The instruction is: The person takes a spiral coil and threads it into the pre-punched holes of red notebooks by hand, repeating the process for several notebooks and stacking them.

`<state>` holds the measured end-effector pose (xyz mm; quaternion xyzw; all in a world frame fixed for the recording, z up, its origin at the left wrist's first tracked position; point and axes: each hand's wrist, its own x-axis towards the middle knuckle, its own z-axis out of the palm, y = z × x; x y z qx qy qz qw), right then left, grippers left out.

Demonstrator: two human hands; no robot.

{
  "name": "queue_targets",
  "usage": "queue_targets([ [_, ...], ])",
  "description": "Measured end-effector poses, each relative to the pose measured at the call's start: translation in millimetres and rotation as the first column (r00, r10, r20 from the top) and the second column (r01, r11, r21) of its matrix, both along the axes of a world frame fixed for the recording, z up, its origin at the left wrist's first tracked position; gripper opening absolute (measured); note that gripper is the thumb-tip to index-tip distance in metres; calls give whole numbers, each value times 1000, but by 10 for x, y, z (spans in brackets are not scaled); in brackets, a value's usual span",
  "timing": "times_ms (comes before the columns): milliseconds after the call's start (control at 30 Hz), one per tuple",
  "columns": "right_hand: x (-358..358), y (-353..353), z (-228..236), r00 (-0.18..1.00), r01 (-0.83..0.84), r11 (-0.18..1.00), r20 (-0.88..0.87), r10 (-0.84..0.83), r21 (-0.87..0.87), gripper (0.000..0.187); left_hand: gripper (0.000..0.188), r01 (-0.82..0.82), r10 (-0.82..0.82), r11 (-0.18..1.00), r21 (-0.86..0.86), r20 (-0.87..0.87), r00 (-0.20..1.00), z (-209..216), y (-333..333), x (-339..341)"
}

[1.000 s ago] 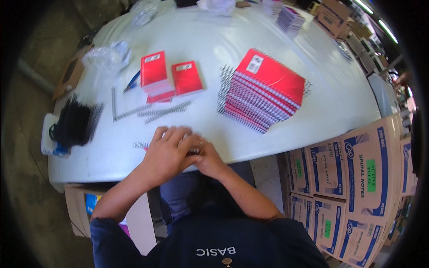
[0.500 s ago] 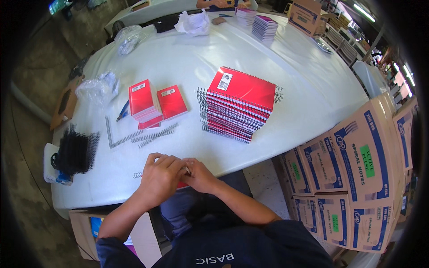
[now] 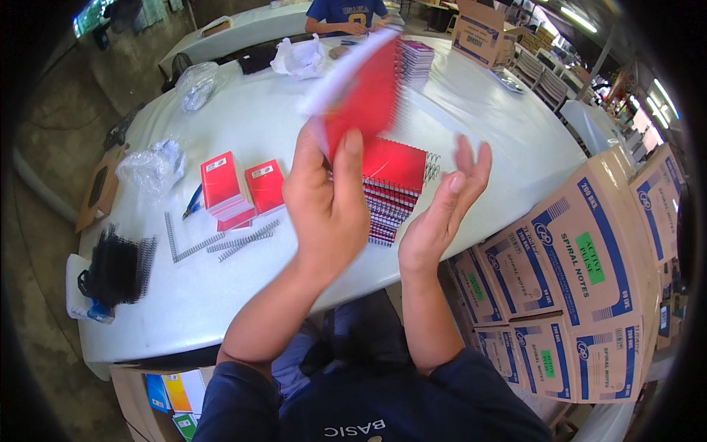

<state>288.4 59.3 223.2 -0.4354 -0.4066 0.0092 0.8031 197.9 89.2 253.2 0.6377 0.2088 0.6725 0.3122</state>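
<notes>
My left hand [image 3: 328, 195] is raised over the table, its thumb and fingers closed on a red spiral notebook [image 3: 372, 92]. The notebook is tilted and smeared by motion, with a wire coil along its right edge. Below and behind it stands a tall stack of red spiral notebooks [image 3: 398, 163], partly covered by my left hand and the held notebook. To the right of that stack, my right hand [image 3: 438, 217] is open and holds nothing, fingers spread and pointing up. On the left lie red notebooks [image 3: 222, 180] whose coils do not show, beside loose wire coils [image 3: 243, 239].
Blue-handled pliers [image 3: 193, 200] and a bundle of black coils [image 3: 118, 265] lie on the table's left. Clear plastic bags [image 3: 151, 169] are farther back. Brown cartons [image 3: 582, 265] are stacked on the right. A person [image 3: 346, 16] works across the table. An open box of notebooks [image 3: 177, 390] stands lower left.
Both hands have risen from the table's near edge. My left hand has lifted a red spiral notebook up and forward; my right hand has parted from the left and opened.
</notes>
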Motion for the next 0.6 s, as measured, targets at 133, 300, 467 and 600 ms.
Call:
queue_targets([
  [133, 331, 137, -489, 996, 67, 990, -48, -74, -128, 64, 26, -15, 315, 915, 404, -688, 653, -342, 436, 133],
  [300, 152, 267, -654, 994, 79, 996, -68, -81, -43, 31, 24, -260, 335, 936, 236, -379, 862, -602, 578, 100],
  [467, 186, 244, -723, 945, 314, 947, 118, -306, -61, 16, 26, -270, 212, 915, -298, -214, 954, -643, 757, -5],
  [600, 293, 49, -764, 907, 349, 937, 253, -337, -2, 17, 26, -235, 188, 971, 43, -748, 637, -1065, 1273, -790],
])
